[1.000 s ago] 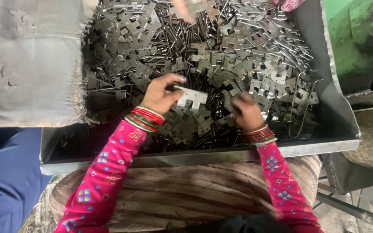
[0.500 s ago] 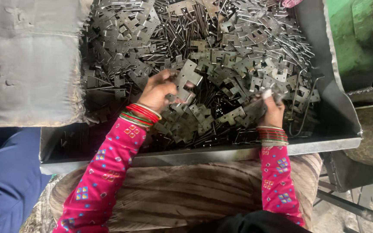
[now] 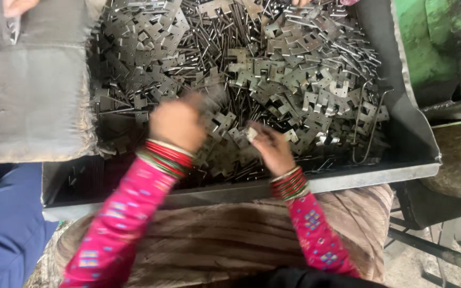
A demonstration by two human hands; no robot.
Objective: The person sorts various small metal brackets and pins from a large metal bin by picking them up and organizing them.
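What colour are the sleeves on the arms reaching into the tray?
Bright pink sleeves with small multicoloured patches, seen in the head view.

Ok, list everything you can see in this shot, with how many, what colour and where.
Metal tray: one, grey, across the middle, its front rim nearest the person.
Notched flat plates: too many to count, dull silver, heaped in the tray.
Thin pins: many, silver, mixed through the heap.
Bent wire: one, grey, at the tray's right end.
Sacking: one piece, grey, over the tray's left part.
Blue cloth: one, lower left.
Green machine part: one, upper right.
Other people's hands: fingertips at the top edge.
Bangles: red and green, on both wrists.
Left hand: blurred, on the heap.
Right hand: pinching a small metal piece.
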